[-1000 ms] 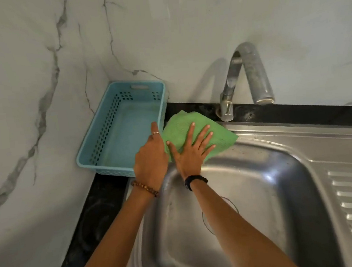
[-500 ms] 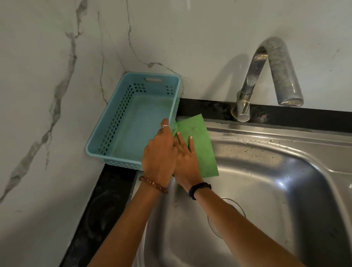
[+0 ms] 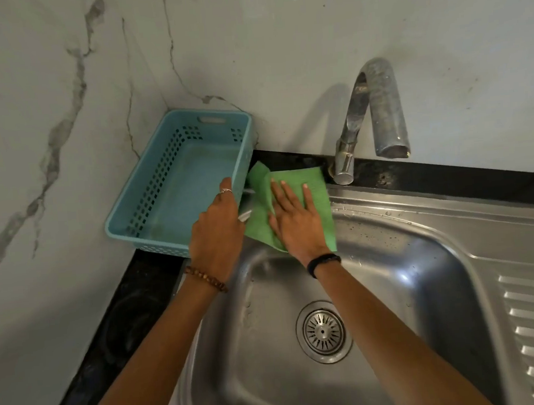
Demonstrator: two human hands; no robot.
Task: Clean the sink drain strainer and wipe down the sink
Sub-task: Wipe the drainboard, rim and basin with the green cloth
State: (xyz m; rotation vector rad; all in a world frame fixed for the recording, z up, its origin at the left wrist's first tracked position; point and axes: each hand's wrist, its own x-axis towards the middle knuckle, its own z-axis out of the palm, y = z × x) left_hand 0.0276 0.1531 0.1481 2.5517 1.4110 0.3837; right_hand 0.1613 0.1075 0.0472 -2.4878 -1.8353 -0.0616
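Right hand (image 3: 296,222) presses flat on green cloth (image 3: 315,185) at sink (image 3: 420,222) rim; left hand (image 3: 216,228) grips basket (image 3: 161,178) edge.

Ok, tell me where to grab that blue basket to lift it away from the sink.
Grip the blue basket by its long sink-side rim, coming from above, as the left hand at that rim does now. The wall blocks the far side and the handle slot sits against the back wall, so this rim is the free edge.
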